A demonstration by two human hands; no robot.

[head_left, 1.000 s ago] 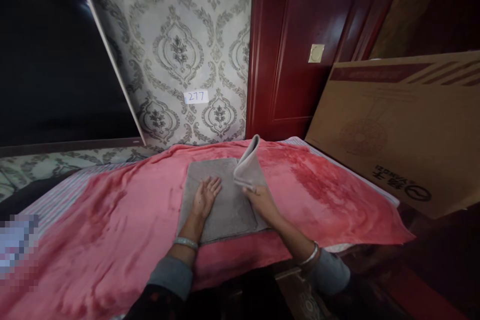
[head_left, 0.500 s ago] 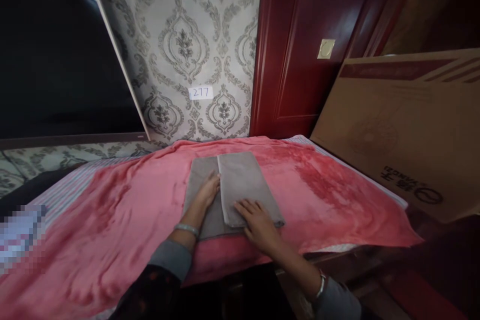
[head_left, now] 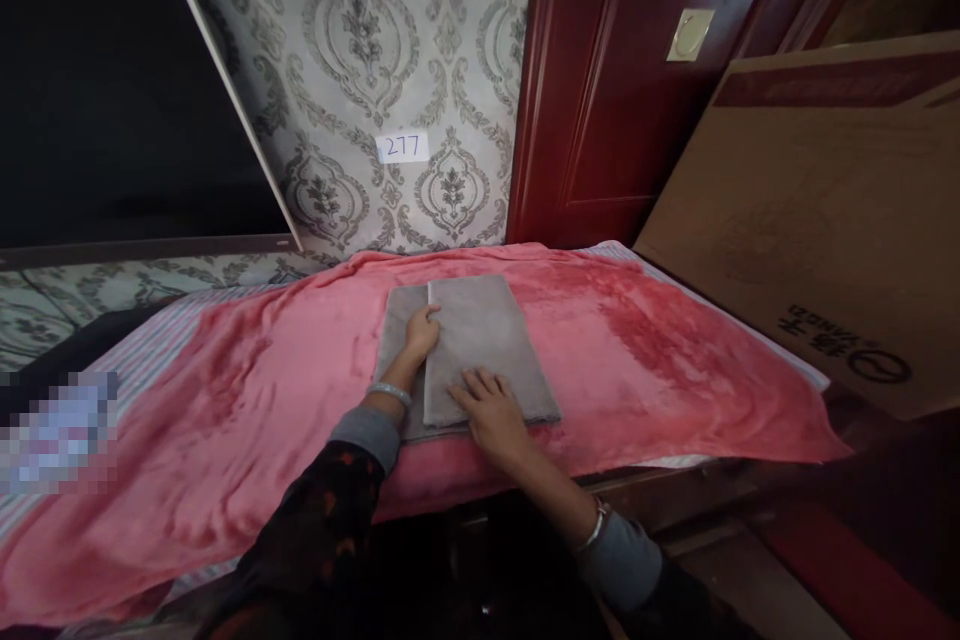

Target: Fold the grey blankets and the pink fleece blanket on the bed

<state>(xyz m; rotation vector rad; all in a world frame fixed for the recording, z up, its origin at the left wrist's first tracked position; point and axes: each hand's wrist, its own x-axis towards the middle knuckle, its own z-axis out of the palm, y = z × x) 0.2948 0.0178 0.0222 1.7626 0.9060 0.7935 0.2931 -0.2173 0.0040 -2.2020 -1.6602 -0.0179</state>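
A folded grey cloth (head_left: pixel 484 335) lies on a pink blanket (head_left: pixel 322 340), its upper layer covering all but a strip of the lower layer along the left. My left hand (head_left: pixel 420 335) is closed on the left edge of that upper layer, thumb on top and the other fingers curled out of sight. Near the front of the cloth, my right hand (head_left: pixel 491 412) rests flat with its fingers spread, pressing on the top layer without gripping anything.
The pink blanket drapes over a striped sheet (head_left: pixel 161 345) on a table-like surface. Behind stands a patterned wall with a paper label (head_left: pixel 403 147). A dark screen (head_left: pixel 127 100) is at left; a large cardboard box (head_left: pixel 810 220) leans at right.
The upper layer's edge has shifted left over the lower layer. My left hand has gone from lying beside that edge to gripping it, my right hand slid slightly left, and the view tilted down.
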